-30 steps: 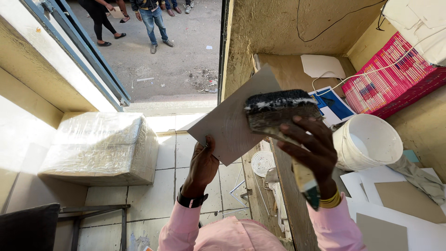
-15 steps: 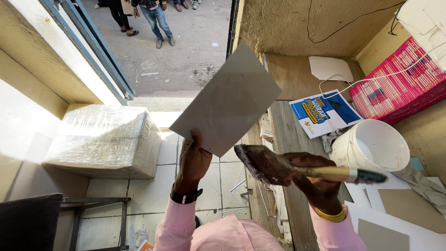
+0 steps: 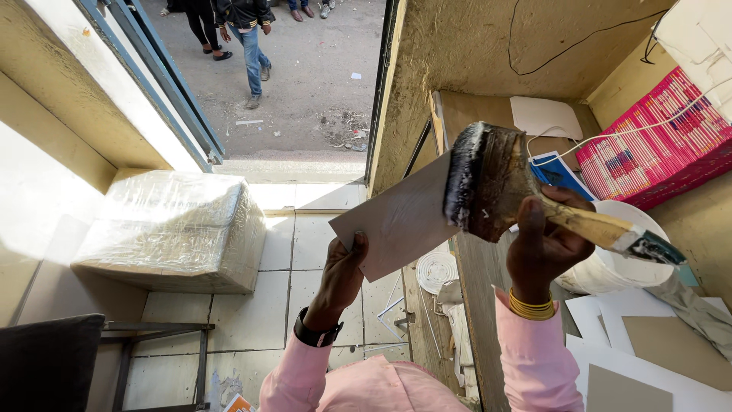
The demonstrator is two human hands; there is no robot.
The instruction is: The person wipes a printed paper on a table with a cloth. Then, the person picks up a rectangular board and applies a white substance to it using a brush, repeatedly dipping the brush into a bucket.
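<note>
The left hand pinches the grey board by its lower corner, tilted up to the right. The right hand grips the brush, bristles touching the board's right edge.

The grey board looks like matt, smooth card. The wide brush has coarse bristles, pale at the tips, and a worn wooden handle. The bucket is smooth white plastic. The box wears glossy, crinkled film. The floor tiles are glazed and pale.
</note>
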